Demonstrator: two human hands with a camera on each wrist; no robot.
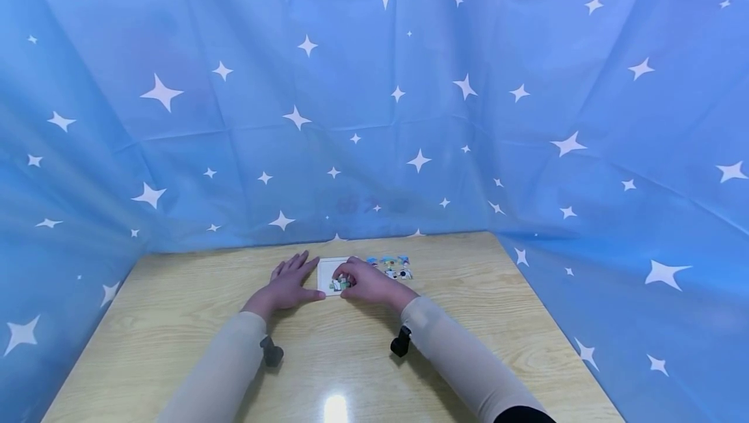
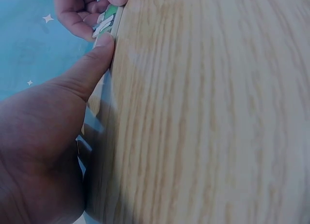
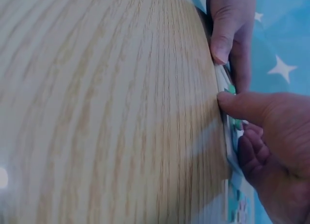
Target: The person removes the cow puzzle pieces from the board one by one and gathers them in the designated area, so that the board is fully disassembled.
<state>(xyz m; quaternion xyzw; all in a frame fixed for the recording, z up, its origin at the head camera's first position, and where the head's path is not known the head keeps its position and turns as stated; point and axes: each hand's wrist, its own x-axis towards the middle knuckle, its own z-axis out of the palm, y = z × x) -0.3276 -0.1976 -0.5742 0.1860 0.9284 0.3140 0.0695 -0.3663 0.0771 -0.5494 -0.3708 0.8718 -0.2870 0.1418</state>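
A small white puzzle tray (image 1: 324,269) lies near the table's far edge, with joined green-and-white jigsaw pieces (image 1: 336,285) in its lower part. My left hand (image 1: 288,285) is spread flat at the tray's left side, its thumb (image 2: 99,51) on the near left corner. From the right, my right hand (image 1: 370,281) reaches over the tray with curled fingers. Its thumb (image 3: 242,106) is at the near rim, and thumb and fingers pinch a jigsaw piece (image 2: 107,22) partly hidden between them.
Several loose, colourful jigsaw pieces (image 1: 402,273) lie just right of the tray, partly behind the right hand. The wooden table (image 1: 328,358) ends at a blue curtain (image 1: 374,104) with white stars, hanging behind and at the sides.
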